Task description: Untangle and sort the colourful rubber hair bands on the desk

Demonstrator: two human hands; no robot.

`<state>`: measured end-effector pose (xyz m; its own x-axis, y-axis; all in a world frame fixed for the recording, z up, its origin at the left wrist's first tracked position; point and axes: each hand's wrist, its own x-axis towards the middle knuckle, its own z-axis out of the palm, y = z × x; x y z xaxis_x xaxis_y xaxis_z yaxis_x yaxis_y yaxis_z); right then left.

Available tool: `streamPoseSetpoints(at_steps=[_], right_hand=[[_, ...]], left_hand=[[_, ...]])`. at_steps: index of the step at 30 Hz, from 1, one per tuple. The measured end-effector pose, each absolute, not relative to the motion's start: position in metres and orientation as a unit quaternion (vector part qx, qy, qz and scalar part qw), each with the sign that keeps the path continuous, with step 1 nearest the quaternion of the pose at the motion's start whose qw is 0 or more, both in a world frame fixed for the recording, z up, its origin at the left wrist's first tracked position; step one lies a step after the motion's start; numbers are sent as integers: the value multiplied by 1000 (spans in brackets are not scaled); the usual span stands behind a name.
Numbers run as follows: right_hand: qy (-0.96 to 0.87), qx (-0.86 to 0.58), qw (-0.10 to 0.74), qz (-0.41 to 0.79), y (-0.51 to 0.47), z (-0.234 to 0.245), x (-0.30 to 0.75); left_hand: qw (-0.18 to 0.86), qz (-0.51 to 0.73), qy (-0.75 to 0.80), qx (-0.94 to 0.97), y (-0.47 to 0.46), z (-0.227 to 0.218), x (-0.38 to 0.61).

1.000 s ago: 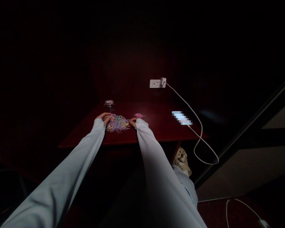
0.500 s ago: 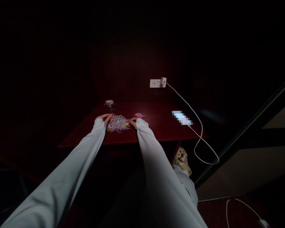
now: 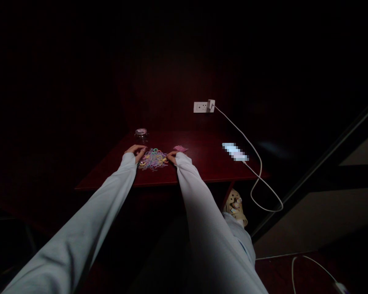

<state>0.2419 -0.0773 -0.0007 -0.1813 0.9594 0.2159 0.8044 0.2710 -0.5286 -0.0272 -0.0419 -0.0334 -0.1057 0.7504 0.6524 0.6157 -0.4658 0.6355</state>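
A tangled heap of thin, many-coloured elastic hair ties [image 3: 154, 160] lies on the dark red table, between my two hands. My left hand [image 3: 135, 151] is at the heap's left edge, its fingers stretched over the rim with the thumb apart below them. At the right edge, my right hand [image 3: 172, 157] has its fingertips drawn together against the heap; whatever may be between them is too small to make out. A smaller pile of pink hair ties [image 3: 180, 149] sits just beyond my right hand. Behind my left hand stands a clear lidded jar [image 3: 141, 134].
On the right of the table [image 3: 208, 169] lies a blurred-out phone [image 3: 235, 152], its white cable [image 3: 243, 132] looping past the edge up to a charger [image 3: 211, 105] in the wall socket [image 3: 199, 107]. Below is a foot in a beige clog [image 3: 233, 206].
My left hand's fingers have lifted slightly and spread from the thumb at the heap's edge. My right hand has barely moved, and the piles look the same.
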Motion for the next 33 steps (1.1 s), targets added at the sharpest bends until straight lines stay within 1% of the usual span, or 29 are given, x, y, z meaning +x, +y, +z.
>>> streamPoseSetpoints(at_steps=[6,13,18,21,25,27,29,33], right_hand=[[-728,-603,251,210,-82,5,241],[-720,-601,258,232,-84,7,241],[-713,-608,260,232,-83,7,240],[-714,-605,263,235,-82,5,240],[-714,-606,259,236,-79,3,239],[-717,-604,257,235,-78,2,239],[-718,-604,257,232,-77,2,239],[-720,-606,254,222,-78,2,239]], left_hand=[[76,505,488,708,-41,-35,-31],[57,532,513,672,-42,-34,-26],[40,520,523,674,-42,-33,-28],[10,475,521,709,-43,-32,-31],[-36,332,542,771,-47,-32,-27],[-54,289,570,767,-48,-32,-23],[-46,282,574,767,-48,-33,-20],[12,326,507,798,-47,-36,-21]])
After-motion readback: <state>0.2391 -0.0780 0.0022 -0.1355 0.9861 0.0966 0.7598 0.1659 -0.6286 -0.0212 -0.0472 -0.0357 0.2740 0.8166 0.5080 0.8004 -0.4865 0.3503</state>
